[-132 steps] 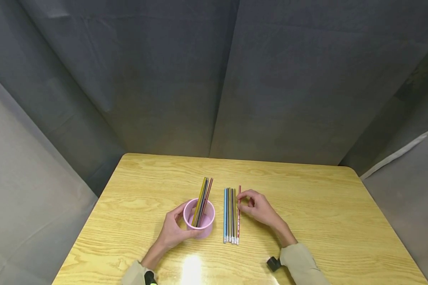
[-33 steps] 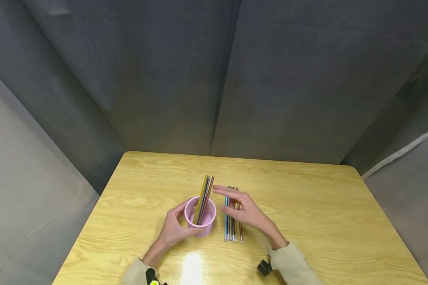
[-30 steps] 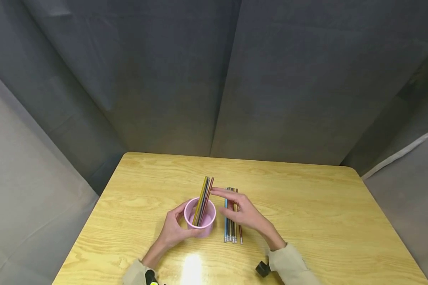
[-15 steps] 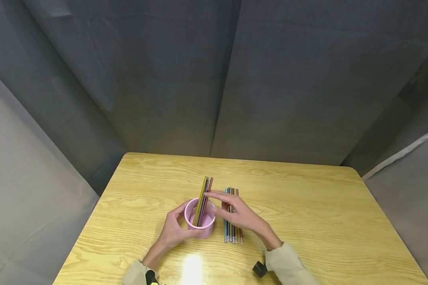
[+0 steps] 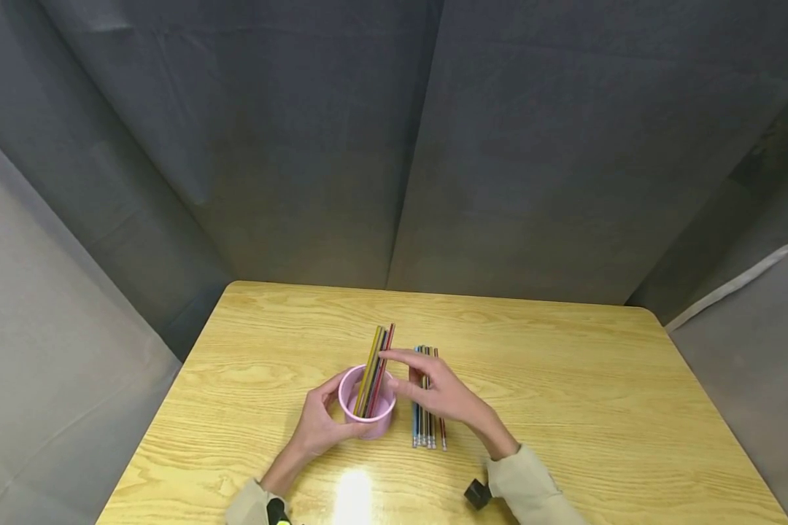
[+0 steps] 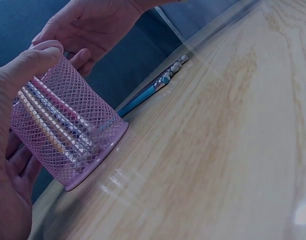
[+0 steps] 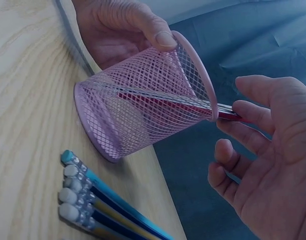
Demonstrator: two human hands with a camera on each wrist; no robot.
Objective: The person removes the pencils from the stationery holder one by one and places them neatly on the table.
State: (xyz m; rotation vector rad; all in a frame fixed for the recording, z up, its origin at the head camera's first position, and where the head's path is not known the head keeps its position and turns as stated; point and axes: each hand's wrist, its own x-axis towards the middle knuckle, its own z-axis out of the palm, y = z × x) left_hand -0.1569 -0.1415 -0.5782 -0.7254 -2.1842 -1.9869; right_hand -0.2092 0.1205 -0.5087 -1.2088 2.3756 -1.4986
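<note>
My left hand [image 5: 317,429] holds a pink mesh pencil cup [image 5: 382,427] upright on the table, thumb at the rim and fingers round the far side. Several pencils [image 5: 371,375], gold, dark and red, lean together inside, their upper ends rising past the rim. My right hand [image 5: 441,392] reaches over to the cup, its fingers touching the red pencil [image 7: 226,114] just above the rim; in the right wrist view the thumb stands apart from it. Under the right hand lie several pencils [image 5: 423,423] side by side, eraser ends toward me, partly covered by the hand.
The wooden table [image 5: 597,394] reaches out on both sides of the hands. Grey curtains [image 5: 532,182] hang behind its far edge and at the sides. A small black device [image 5: 478,494] sits at the right sleeve.
My right hand has moved left from the pencil row to the pencils in the cup. Their red end has swung slightly right in the last half second. My left hand has stayed on the cup.
</note>
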